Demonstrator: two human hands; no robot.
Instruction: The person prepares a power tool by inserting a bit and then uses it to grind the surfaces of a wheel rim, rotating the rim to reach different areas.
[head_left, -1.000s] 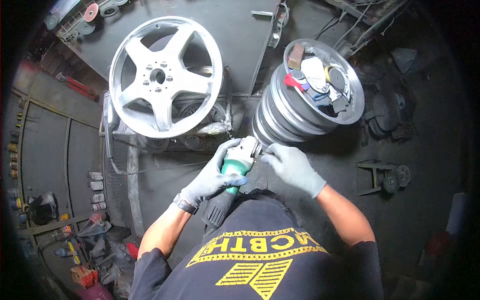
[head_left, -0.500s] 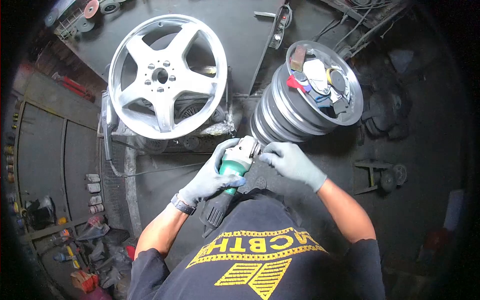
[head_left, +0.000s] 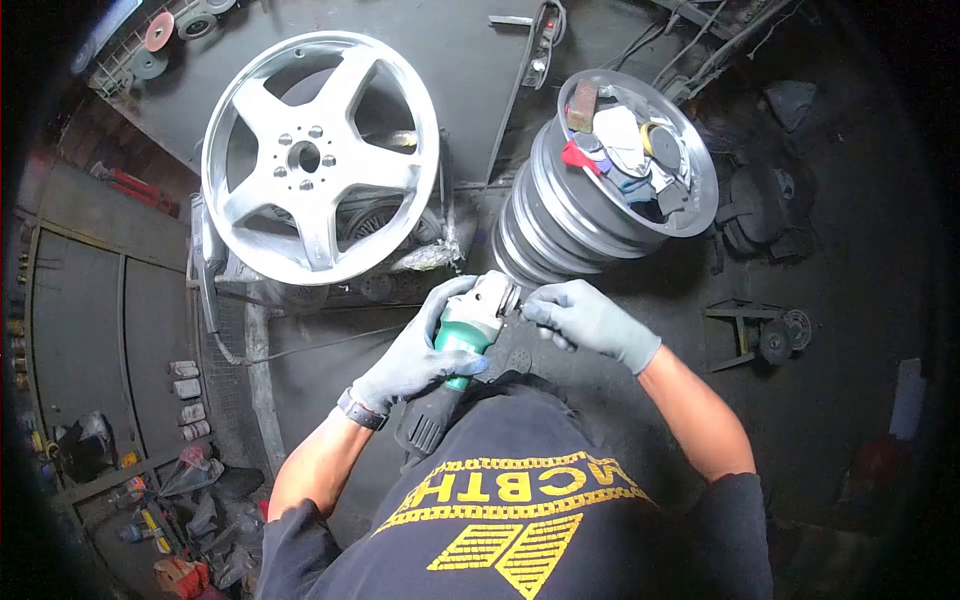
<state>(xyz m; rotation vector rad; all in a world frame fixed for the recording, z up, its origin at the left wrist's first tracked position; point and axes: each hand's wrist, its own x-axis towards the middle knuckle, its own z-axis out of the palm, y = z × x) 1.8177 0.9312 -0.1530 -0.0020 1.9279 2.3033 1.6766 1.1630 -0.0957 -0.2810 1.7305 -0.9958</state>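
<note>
My left hand (head_left: 430,350), in a grey glove, is wrapped round a green and black angle grinder (head_left: 464,337). The grinder's silver head points away from me, and its black rear end rests near my shirt. My right hand (head_left: 590,322), also gloved, is closed in a pinch just right of the grinder's spindle end. Something small and dark shows at its fingertips, too small to name. Beyond my hands, a bare-metal five-spoke wheel rim (head_left: 318,165) sits on a stand, facing me.
A stack of rims (head_left: 560,215) stands at the right, with cloths (head_left: 622,138) and a reddish-brown block (head_left: 582,105) in the top one. A cable (head_left: 310,347) runs left of the grinder. A wheeled metal frame (head_left: 745,330) lies on the floor at right.
My right hand has shifted slightly right, away from the grinder head, with its lower fingers a little looser. The view has tilted slightly; my left hand keeps its hold on the angle grinder.
</note>
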